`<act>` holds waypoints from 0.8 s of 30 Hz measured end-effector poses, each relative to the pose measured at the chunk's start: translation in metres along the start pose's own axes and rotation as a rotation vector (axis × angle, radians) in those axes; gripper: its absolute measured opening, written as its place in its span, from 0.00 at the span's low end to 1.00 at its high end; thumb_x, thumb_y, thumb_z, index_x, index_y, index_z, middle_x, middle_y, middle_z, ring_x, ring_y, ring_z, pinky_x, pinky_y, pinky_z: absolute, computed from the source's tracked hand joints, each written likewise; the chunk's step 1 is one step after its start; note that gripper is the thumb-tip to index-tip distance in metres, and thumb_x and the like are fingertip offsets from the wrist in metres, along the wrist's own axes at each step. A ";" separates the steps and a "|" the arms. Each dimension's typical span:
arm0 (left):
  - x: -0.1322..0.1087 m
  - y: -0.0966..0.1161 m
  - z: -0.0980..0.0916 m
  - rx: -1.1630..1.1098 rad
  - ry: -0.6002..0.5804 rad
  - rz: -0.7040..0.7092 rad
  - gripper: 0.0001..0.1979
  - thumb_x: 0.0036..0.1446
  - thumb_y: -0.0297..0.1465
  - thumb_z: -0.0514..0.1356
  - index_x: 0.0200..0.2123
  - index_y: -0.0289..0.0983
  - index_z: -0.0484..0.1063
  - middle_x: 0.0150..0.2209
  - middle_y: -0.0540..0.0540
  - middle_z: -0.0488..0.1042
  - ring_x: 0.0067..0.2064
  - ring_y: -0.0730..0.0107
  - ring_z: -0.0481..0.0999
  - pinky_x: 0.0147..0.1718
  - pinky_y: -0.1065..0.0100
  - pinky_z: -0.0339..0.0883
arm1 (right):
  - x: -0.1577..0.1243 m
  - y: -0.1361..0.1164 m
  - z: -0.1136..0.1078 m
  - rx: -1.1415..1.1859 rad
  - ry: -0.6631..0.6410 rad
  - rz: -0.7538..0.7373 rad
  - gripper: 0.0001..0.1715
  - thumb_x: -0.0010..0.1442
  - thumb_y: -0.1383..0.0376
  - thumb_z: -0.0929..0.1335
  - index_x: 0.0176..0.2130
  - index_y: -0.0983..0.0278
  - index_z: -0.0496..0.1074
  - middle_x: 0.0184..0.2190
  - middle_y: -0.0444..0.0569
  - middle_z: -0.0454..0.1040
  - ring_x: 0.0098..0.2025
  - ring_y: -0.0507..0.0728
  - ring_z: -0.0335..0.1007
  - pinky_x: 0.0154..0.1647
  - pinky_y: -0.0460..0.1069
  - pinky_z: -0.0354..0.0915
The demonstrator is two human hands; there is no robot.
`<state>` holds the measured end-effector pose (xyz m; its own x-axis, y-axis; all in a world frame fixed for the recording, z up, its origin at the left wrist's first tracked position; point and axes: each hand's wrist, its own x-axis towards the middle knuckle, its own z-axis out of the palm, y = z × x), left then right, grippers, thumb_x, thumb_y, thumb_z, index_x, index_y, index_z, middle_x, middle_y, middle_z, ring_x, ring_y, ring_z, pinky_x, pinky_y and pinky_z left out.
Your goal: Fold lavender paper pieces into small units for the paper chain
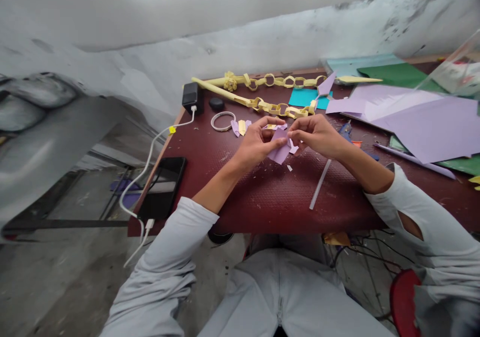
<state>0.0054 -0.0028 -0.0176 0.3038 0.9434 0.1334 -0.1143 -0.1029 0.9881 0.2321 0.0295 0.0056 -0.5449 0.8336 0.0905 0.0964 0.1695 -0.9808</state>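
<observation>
A small piece of purple paper (278, 152) is held up over the middle of the table between my two hands. My left hand (258, 139) pinches it from the left, thumb on the near face. My right hand (313, 134) has its fingertips closed at the paper's right edge. Behind my left hand lie small purple and yellow paper pieces (242, 127), partly covered by it. Beyond my right forearm a blue glue gun (345, 130) is partly hidden, and a clear glue stick (320, 184) lies nearer me.
Yellow paper chains (277, 109) stretch along the back beside a tape ring (222, 121). At left are a black charger (192, 96), its white cable and a phone (162, 188) by the edge. Purple sheets (431, 122) and green sheets (401, 75) spread on the right.
</observation>
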 end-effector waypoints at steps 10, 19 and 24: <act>-0.001 0.001 0.001 0.003 -0.030 0.006 0.32 0.54 0.40 0.84 0.57 0.41 0.76 0.38 0.47 0.86 0.35 0.66 0.86 0.34 0.68 0.76 | 0.000 -0.002 0.000 -0.024 0.006 0.006 0.19 0.66 0.54 0.82 0.33 0.62 0.78 0.26 0.46 0.76 0.27 0.52 0.74 0.25 0.48 0.79; 0.001 0.000 -0.001 0.028 0.075 0.030 0.29 0.53 0.40 0.84 0.53 0.41 0.78 0.37 0.46 0.85 0.34 0.66 0.84 0.33 0.66 0.76 | -0.003 0.001 -0.004 0.010 -0.211 0.049 0.26 0.65 0.47 0.83 0.31 0.62 0.77 0.27 0.43 0.71 0.29 0.52 0.71 0.32 0.51 0.86; 0.003 -0.001 0.000 0.035 0.126 0.029 0.24 0.54 0.42 0.83 0.44 0.40 0.76 0.37 0.46 0.85 0.36 0.65 0.86 0.35 0.65 0.77 | -0.002 0.000 -0.003 0.021 -0.162 0.031 0.25 0.66 0.50 0.82 0.31 0.61 0.75 0.26 0.41 0.69 0.27 0.50 0.67 0.31 0.51 0.86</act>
<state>0.0061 0.0001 -0.0186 0.1791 0.9718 0.1536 -0.0873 -0.1398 0.9863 0.2354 0.0295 0.0058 -0.6689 0.7427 0.0324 0.0991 0.1323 -0.9862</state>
